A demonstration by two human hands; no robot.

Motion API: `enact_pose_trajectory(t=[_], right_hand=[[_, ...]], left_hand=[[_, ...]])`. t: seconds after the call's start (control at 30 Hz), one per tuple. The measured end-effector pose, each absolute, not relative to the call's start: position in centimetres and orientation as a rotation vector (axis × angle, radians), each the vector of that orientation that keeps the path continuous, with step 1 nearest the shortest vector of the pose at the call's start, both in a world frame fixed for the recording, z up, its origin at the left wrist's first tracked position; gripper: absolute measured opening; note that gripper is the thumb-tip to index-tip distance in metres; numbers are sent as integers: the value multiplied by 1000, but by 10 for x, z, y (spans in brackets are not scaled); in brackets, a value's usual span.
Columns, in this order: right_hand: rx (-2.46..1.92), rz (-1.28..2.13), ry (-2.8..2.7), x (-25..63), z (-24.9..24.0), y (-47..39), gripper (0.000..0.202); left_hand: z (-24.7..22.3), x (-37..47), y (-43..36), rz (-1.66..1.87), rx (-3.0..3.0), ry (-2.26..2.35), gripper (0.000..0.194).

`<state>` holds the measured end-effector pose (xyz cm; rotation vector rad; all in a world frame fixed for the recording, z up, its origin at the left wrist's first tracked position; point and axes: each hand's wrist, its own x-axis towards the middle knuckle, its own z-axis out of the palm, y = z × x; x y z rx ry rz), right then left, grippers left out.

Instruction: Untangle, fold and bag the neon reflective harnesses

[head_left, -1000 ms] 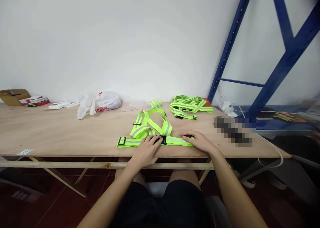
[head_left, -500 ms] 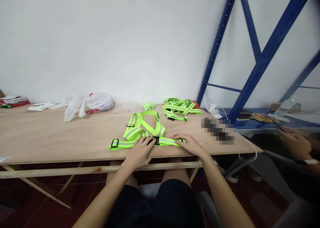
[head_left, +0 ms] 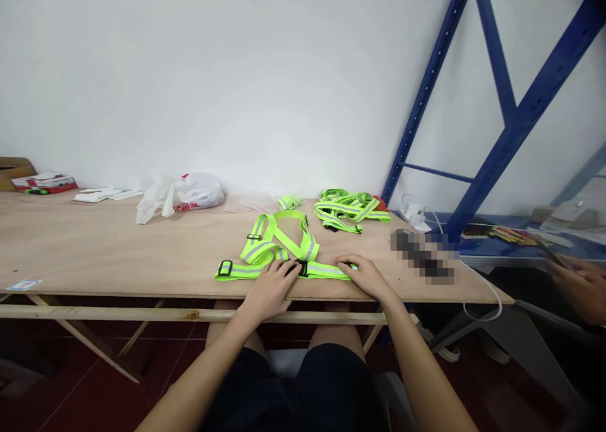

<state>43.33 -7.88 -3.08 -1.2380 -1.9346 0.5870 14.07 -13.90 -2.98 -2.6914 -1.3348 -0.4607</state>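
Observation:
A neon-yellow reflective vest (head_left: 310,250) made of straps with grey stripes lies on the table in front of me. Its waist strap (head_left: 326,270) runs along the near side, with a black slider at the left end and a black buckle (head_left: 303,268) in the middle. My left hand (head_left: 272,291) rests on this strap, fingers stretched out and fingertips at the buckle. Over the strap's right end lies my right hand (head_left: 365,276), its fingers extended and thumb apart. What is under both palms is hidden.
Behind the vest are a folded reflective piece (head_left: 290,202) and a heap of similar straps (head_left: 350,208). A white plastic bag (head_left: 201,191) stands left. A blurred-out dark object (head_left: 421,256) and a white cable lie right, near a blue rack. Another person's hands (head_left: 580,287) hold a phone.
The view has turned slightly left, so everything sits further right in the picture. Both hands stay on the waist strap, and the vest keeps its shape.

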Motion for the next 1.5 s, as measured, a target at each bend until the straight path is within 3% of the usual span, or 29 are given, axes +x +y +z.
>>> enact_pose_trajectory(t=[1.5], right_hand=[[-1229, 587, -1942, 431, -29, -76, 26]], left_hand=[[-35, 140, -137, -606, -2658, -1310, 79]])
